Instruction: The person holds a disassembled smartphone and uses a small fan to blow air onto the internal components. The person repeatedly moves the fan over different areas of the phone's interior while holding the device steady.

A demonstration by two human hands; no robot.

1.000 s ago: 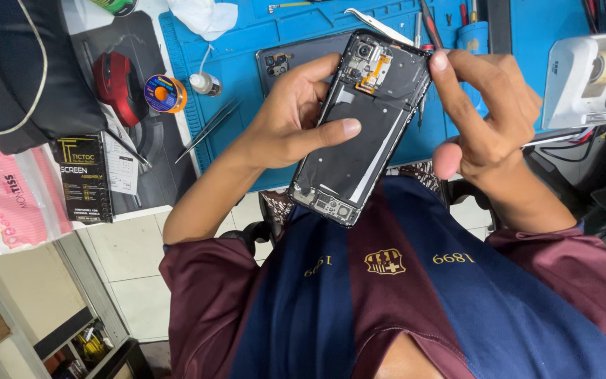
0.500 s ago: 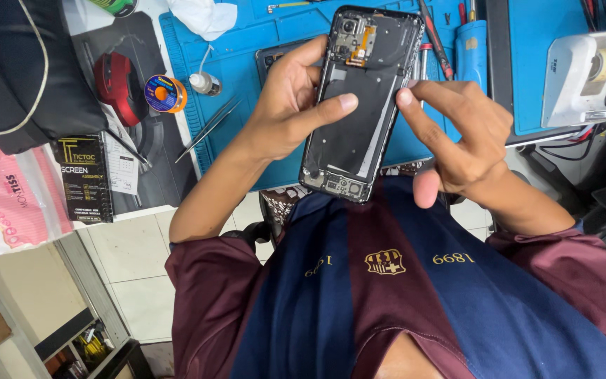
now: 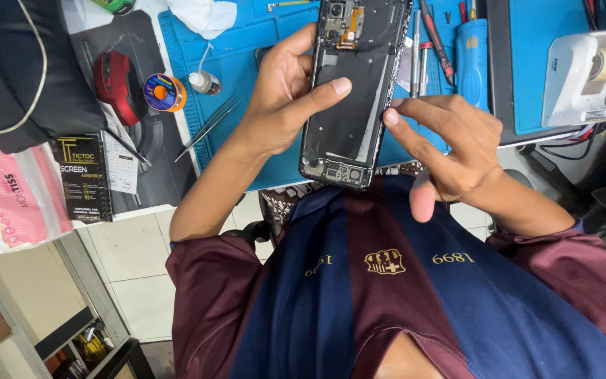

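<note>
My left hand (image 3: 285, 95) grips an opened black phone (image 3: 352, 98) with its back cover off, inner boards and an orange flex cable showing near the top. The thumb lies across the phone's dark middle plate. My right hand (image 3: 447, 147) is beside the phone's right edge, fingers spread, its index fingertip touching or almost touching that edge. The phone is held upright above a blue work mat (image 3: 247, 63).
Tweezers (image 3: 208, 126), a small bottle (image 3: 205, 82) and a solder reel (image 3: 165, 92) lie left of the phone. Screwdrivers (image 3: 471, 52) stand at the right, with a white device (image 3: 583, 70) beyond. A red mouse (image 3: 117, 84), black box (image 3: 82, 175) and pink packets (image 3: 15, 203) sit at far left.
The phone has swung from tilted to nearly upright and moved up the frame. My right hand left the phone's top corner and dropped beside its right edge.
</note>
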